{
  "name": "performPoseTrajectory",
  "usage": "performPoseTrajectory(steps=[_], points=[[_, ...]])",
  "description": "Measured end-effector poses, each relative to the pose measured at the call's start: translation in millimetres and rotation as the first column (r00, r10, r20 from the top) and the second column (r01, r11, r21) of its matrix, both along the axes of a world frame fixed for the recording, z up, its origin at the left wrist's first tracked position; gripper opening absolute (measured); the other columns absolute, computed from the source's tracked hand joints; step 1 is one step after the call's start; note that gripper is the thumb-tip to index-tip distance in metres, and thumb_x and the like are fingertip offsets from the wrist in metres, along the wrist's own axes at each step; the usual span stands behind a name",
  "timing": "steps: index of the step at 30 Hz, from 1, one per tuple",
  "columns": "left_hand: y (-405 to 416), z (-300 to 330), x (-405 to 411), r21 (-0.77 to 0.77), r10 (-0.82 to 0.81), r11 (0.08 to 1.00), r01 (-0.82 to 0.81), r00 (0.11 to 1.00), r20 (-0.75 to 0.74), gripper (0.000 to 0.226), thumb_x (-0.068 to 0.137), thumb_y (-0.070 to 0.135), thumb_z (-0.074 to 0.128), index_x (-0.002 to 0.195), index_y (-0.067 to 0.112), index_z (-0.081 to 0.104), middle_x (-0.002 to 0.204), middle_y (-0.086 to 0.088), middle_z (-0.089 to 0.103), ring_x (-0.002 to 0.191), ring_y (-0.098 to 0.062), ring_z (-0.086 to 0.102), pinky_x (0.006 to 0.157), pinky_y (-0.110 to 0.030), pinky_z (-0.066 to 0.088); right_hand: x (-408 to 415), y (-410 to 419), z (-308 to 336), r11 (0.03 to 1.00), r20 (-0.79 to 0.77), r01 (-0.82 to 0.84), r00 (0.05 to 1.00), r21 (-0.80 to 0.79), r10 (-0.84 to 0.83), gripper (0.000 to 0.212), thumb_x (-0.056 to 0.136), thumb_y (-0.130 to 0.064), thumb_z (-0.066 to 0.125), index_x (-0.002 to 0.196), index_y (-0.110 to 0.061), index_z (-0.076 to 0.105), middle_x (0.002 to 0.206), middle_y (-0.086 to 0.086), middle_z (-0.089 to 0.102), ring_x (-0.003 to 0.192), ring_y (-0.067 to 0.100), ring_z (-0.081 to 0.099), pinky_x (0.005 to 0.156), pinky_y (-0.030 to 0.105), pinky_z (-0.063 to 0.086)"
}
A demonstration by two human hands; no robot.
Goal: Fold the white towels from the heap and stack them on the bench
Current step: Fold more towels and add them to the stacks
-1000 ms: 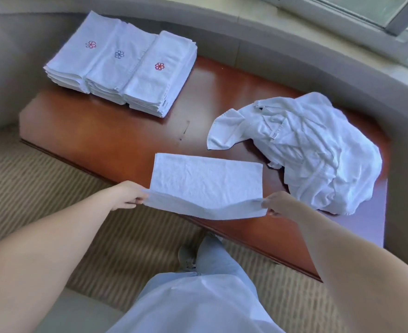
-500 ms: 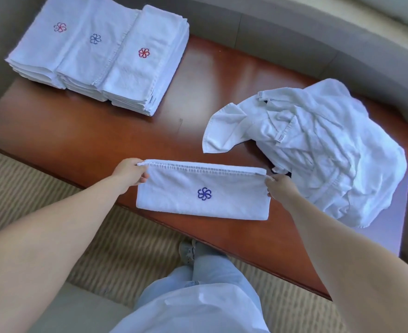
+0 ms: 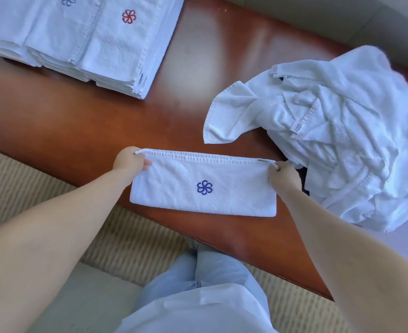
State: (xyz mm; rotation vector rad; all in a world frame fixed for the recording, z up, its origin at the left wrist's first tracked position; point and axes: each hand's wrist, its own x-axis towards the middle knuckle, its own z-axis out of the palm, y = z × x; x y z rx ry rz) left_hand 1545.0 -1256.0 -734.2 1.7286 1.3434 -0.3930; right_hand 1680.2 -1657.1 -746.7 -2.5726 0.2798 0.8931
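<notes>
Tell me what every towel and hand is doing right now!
towel with the blue flower: folded, flat on the bench, far corners pinched
left hand: pinching its left corner
right hand: pinching its right corner
heap: crumpled, unfolded
stacks: folded, piled neatly

No lettering can be read. The folded towel (image 3: 203, 186) bears a blue pinwheel-flower emblem (image 3: 204, 187) and no words. The stacked towels (image 3: 116, 44) show a red emblem (image 3: 128, 16) and, cut by the frame's top edge, a blue one (image 3: 68, 0). In the heap (image 3: 337, 131), 2 small tags (image 3: 298, 126) carry red print too small to make out.
</notes>
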Motion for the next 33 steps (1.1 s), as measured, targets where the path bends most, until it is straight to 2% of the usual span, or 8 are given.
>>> performPoseTrajectory(steps=[7, 9, 12, 15, 21, 23, 28, 33], points=[[-23, 2, -12, 0.238, -0.201, 0.952, 0.192, 0.979, 0.013, 0.049, 0.101, 0.022, 0.046, 0.145, 0.035, 0.031, 0.087, 0.001, 0.069, 0.078, -0.024, 0.067, 0.071, -0.041, 0.054, -25, 11, 9, 0.983, 0.122, 0.146, 0.980, 0.108, -0.159, 0.042, 0.100, -0.025, 0.042, 0.142, -0.030, 0.044, 0.090, 0.000, 0.067, 0.078, 0.025, 0.063, 0.060, 0.033, 0.043], [-43, 5, -20, 0.301, -0.372, 0.894, 0.333, 0.925, 0.081, 0.055, 0.099, 0.025, 0.052, 0.147, 0.040, 0.028, 0.096, 0.003, 0.063, 0.084, -0.021, 0.063, 0.072, -0.041, 0.052, -45, 21, 18, 0.983, 0.219, -0.021, 0.975, 0.184, -0.020, 0.054, 0.098, -0.023, 0.050, 0.148, -0.035, 0.036, 0.112, -0.006, 0.064, 0.092, 0.020, 0.062, 0.069, 0.034, 0.048], [-88, -7, -25, 0.354, -0.673, 0.713, 0.605, 0.732, 0.104, 0.048, 0.101, 0.033, 0.055, 0.147, 0.029, 0.041, 0.134, 0.000, 0.054, 0.126, -0.024, 0.049, 0.098, -0.046, 0.049, -71, 46, 10, 0.896, 0.303, -0.412, 0.886, 0.166, 0.351, 0.057, 0.099, -0.027, 0.058, 0.152, -0.028, 0.039, 0.148, -0.002, 0.048, 0.133, 0.021, 0.045, 0.103, 0.041, 0.046], [-118, -33, -33, 0.485, -0.888, 0.388, 0.783, 0.459, -0.030, 0.051, 0.103, 0.039, 0.053, 0.151, 0.024, 0.045, 0.157, -0.005, 0.040, 0.148, -0.029, 0.030, 0.119, -0.050, 0.031, -94, 74, -14, 0.819, 0.341, -0.568, 0.787, 0.077, 0.514, 0.056, 0.101, -0.037, 0.056, 0.154, -0.023, 0.043, 0.160, 0.003, 0.039, 0.151, 0.027, 0.029, 0.122, 0.046, 0.028], [-109, -87, -63, 0.674, -0.936, 0.120, 0.729, 0.309, -0.167, 0.059, 0.108, 0.055, 0.029, 0.162, 0.031, 0.024, 0.171, 0.000, 0.012, 0.158, -0.025, 0.009, 0.126, -0.051, 0.012, -116, 64, -70, 0.749, 0.508, -0.644, 0.597, -0.158, 0.621, 0.057, 0.106, -0.051, 0.038, 0.159, -0.030, 0.034, 0.168, 0.003, 0.024, 0.157, 0.028, 0.017, 0.127, 0.045, 0.012], [-100, -87, -66, 0.675, -0.933, 0.102, 0.731, 0.305, -0.190, 0.061, 0.107, 0.059, 0.026, 0.163, 0.034, 0.020, 0.172, 0.002, 0.011, 0.158, -0.024, 0.009, 0.126, -0.053, 0.013, -113, 55, -72, 0.747, 0.510, -0.640, 0.588, -0.182, 0.628, 0.058, 0.106, -0.052, 0.039, 0.160, -0.032, 0.032, 0.169, 0.002, 0.023, 0.157, 0.026, 0.017, 0.128, 0.045, 0.012], [-60, -77, -89, 0.610, -0.834, 0.261, 0.748, 0.493, -0.248, 0.068, 0.102, 0.066, 0.020, 0.163, 0.037, 0.012, 0.172, 0.004, -0.001, 0.159, -0.024, -0.002, 0.127, -0.051, 0.003, -106, 7, -65, 0.840, 0.426, -0.483, 0.725, -0.248, 0.542, 0.062, 0.104, -0.054, 0.032, 0.162, -0.038, 0.017, 0.171, -0.001, 0.014, 0.158, 0.023, 0.006, 0.128, 0.044, 0.004], [-61, -82, -91, 0.603, -0.791, 0.227, 0.765, 0.506, -0.345, 0.067, 0.103, 0.065, 0.016, 0.163, 0.039, 0.003, 0.171, 0.006, -0.010, 0.158, -0.027, -0.006, 0.117, -0.069, 0.007, -105, 3, -73, 0.826, 0.391, -0.471, 0.729, -0.309, 0.562, 0.062, 0.104, -0.055, 0.025, 0.162, -0.037, 0.014, 0.171, -0.001, 0.011, 0.158, 0.023, 0.002, 0.126, 0.041, -0.005]])
